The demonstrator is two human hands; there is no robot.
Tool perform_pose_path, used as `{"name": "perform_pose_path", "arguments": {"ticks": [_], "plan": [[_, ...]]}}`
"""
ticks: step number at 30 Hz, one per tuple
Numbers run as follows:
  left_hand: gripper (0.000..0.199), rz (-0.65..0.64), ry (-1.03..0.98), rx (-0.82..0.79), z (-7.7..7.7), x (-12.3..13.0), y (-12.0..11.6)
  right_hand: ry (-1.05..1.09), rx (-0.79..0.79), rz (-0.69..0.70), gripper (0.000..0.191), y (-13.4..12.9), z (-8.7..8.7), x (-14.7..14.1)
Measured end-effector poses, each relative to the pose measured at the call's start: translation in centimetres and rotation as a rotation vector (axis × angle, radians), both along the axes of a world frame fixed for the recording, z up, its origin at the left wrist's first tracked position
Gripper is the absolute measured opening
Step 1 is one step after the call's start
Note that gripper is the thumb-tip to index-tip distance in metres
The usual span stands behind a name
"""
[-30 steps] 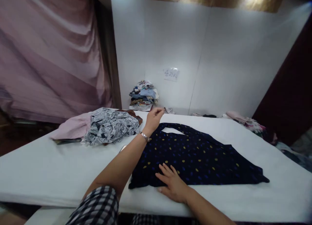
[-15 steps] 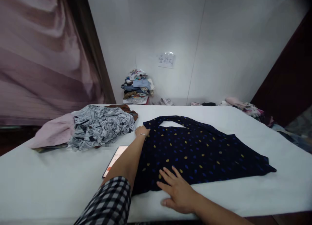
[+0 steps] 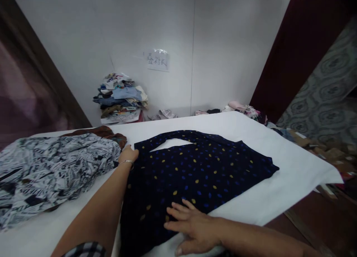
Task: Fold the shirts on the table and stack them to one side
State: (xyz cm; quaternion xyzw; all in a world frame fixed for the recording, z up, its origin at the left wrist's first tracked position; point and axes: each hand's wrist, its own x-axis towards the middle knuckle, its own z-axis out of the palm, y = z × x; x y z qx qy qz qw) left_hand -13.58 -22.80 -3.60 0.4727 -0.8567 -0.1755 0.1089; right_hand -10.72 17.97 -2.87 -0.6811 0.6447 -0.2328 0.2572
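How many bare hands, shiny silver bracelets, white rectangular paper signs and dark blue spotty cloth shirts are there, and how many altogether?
Bare left hand and bare right hand: 2
Shiny silver bracelet: 1
White rectangular paper sign: 1
Dark blue spotty cloth shirt: 1
Total: 5

the bottom edge crops the dark spotted garment (image 3: pixel 192 171) and checked sleeve (image 3: pixel 86 249), the left edge the black-and-white cloth (image 3: pixel 61 168).

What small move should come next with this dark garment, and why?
I'd probably have the left hand ease the sleeve toward the body of the dark garment: that hand is at the sleeve's end, white table shows between sleeve and body, and the right hand lies spread near the lower edge.
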Motion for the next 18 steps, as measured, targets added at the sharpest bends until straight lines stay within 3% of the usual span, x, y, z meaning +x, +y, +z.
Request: {"name": "perform_pose_path", "arguments": {"ticks": [2, 5, 8, 14, 18], "plan": [[0.064, -0.024, 0.007, -0.055, 0.0, -0.7, -0.2, -0.009, 0.003, -0.053, 0.070, 0.1, 1.0, -1.8], [0.063, -0.086, -0.027, -0.134, 0.0, -2.0, -0.3, 0.083, 0.012, -0.265, 0.067, 0.6, 1.9, -5.3], [0.061, -0.117, -0.082, -0.148, -0.2, -3.1, -0.3, 0.173, 0.048, -0.420, 0.066, 1.7, 1.2, -7.8], [0.048, -0.072, -0.177, -0.128, -1.1, -4.6, -0.4, 0.269, 0.092, -0.371, 0.064, 3.3, -2.9, -7.7], [0.038, -0.053, -0.205, -0.095, 0.1, -5.3, -0.6, 0.285, 0.064, -0.374, 0.064, 3.4, -3.6, -7.4]]}}
